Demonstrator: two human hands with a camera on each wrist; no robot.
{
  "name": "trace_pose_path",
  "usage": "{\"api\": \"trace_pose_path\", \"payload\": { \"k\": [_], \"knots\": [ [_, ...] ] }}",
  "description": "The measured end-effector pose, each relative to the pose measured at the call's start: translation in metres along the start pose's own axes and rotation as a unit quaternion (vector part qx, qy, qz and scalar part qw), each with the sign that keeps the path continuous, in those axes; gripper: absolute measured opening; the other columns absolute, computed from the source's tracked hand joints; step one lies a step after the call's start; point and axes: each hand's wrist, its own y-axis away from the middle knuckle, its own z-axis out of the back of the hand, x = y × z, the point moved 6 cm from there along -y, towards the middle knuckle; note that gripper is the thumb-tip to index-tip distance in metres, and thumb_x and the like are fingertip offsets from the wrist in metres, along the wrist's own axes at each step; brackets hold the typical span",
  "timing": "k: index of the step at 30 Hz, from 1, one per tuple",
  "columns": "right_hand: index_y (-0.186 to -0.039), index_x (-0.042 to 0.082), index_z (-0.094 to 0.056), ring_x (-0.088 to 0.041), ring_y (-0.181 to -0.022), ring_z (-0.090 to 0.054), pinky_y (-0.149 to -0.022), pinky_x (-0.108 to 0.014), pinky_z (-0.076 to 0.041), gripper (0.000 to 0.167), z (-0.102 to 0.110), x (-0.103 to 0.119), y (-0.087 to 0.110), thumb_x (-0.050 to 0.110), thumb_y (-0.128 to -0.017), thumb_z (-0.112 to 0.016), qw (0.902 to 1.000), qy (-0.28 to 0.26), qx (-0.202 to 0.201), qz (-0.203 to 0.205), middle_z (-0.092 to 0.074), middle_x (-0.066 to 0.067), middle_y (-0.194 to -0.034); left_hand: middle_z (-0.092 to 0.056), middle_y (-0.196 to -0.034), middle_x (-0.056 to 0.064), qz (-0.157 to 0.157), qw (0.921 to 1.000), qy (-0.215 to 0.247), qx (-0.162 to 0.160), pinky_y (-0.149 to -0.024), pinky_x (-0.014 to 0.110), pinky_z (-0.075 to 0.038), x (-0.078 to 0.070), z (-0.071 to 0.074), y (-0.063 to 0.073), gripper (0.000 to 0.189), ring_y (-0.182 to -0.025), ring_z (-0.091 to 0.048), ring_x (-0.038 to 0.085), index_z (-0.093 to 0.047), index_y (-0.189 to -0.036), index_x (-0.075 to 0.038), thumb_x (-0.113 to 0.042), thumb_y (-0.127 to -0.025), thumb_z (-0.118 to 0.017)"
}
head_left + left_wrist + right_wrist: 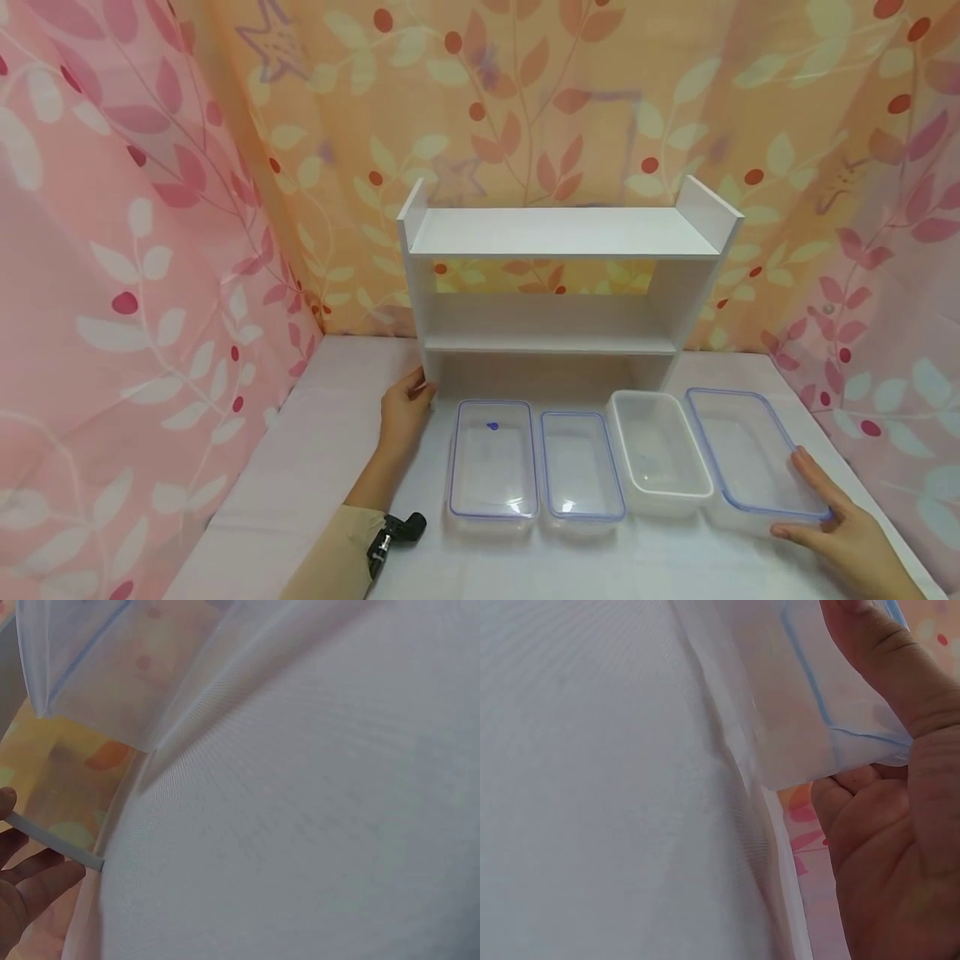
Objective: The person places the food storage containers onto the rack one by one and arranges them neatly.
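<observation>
A small white two-tier shelf [555, 233] stands at the back of the table. My left hand [405, 412] pinches the lower front edge of its left side panel; in the left wrist view thumb and fingers lie on either side of that white panel edge [56, 844]. My right hand [843, 521] grips the near right corner of a clear plastic food container [765, 450] with a blue rim, at the right end of a row. In the right wrist view the thumb lies over the container [795, 727], with the fingers partly hidden behind it.
Left of the held container stand a white-rimmed translucent container [660, 450], a smaller blue-rimmed container [581, 467] and a larger one [493, 467] with a blue mark on top. A white cloth [300, 467] covers the table. Patterned curtains [525, 100] close in the back and both sides.
</observation>
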Motion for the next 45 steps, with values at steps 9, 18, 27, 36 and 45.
{"api": "trace_pose_path", "payload": {
  "k": [9,18,27,36,45],
  "knots": [
    [-0.163,0.037,-0.013,0.031,-0.127,-0.008,-0.095,0.008,-0.011,0.098,0.001,-0.003,0.0,0.022,-0.092,-0.079,0.9983,-0.022,-0.002,-0.054,0.0,0.032,-0.163,-0.069,-0.131,0.013,-0.003,0.9999,0.009,-0.004,-0.073,0.018,-0.056,0.0,0.0,0.0,0.043,-0.109,-0.072,0.03,-0.066,-0.136,-0.007,-0.012,-0.094,-0.075],
    [-0.162,0.041,-0.008,-0.028,-0.154,-0.005,-0.085,0.006,-0.03,0.099,0.008,0.01,-0.006,0.025,-0.093,-0.077,0.9964,-0.033,0.009,-0.077,0.004,0.03,-0.163,-0.07,-0.132,0.011,0.022,0.9992,0.031,-0.01,-0.073,0.023,-0.059,0.004,0.007,0.004,0.044,-0.111,-0.071,0.029,-0.066,-0.136,-0.008,-0.014,-0.094,-0.076],
    [-0.161,0.039,-0.013,-0.007,-0.152,0.005,-0.085,0.007,-0.03,0.099,0.017,0.026,-0.009,0.017,-0.091,-0.079,0.996,-0.051,-0.032,-0.066,0.001,0.025,-0.166,-0.068,-0.133,0.015,0.03,0.9982,0.05,-0.009,-0.08,0.034,-0.062,0.006,0.005,0.008,0.042,-0.112,-0.071,0.029,-0.066,-0.136,-0.007,-0.016,-0.096,-0.074],
    [-0.161,0.035,-0.016,0.017,-0.102,-0.056,-0.057,-0.002,-0.041,0.104,0.038,0.052,-0.001,0.008,-0.086,-0.083,0.9952,-0.022,-0.092,-0.028,-0.007,0.022,-0.166,-0.07,-0.131,0.012,0.024,0.9987,0.045,-0.009,-0.074,0.027,-0.061,0.005,0.001,0.011,0.042,-0.109,-0.072,0.028,-0.067,-0.136,-0.007,-0.018,-0.096,-0.074],
    [-0.161,0.023,-0.025,0.009,-0.116,-0.058,-0.067,0.004,-0.041,0.107,0.047,0.095,-0.003,-0.014,-0.077,-0.08,0.9897,-0.059,-0.128,0.025,-0.013,0.01,-0.17,-0.07,-0.129,0.017,0.014,0.9992,0.035,-0.011,-0.073,0.026,-0.06,0.003,0.002,0.01,0.042,-0.107,-0.072,0.03,-0.066,-0.135,-0.003,-0.013,-0.095,-0.074]
  ]
}}
